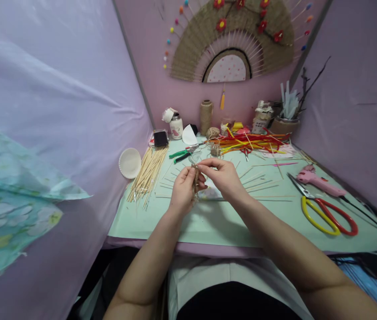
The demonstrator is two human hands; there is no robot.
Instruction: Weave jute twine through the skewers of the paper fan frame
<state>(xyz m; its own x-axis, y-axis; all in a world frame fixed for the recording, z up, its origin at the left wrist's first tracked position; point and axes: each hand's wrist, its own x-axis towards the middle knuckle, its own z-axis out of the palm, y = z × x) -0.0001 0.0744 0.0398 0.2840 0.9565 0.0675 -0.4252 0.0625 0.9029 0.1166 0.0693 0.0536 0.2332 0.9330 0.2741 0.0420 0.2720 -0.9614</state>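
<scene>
Above the middle of the table, my left hand (184, 189) is closed around a small bundle of brown twine (195, 180). My right hand (223, 175) pinches the twine at its upper end, fingertips close to the left thumb. Loose twine runs from there back toward a small twine ball (214, 150). Beneath both hands, thin sticks (258, 183) lie fanned out around a pale patterned piece (210, 191), which my right hand partly hides.
Bamboo sticks (148, 173) are piled left, beside a white paper cup (130, 163). Green-handled pliers (180, 154) lie behind the hands. Large scissors (322, 213) and a pink glue gun (320, 181) rest at right. Red and yellow pipe cleaners (255, 142) and a twine spool (206, 118) are at the back.
</scene>
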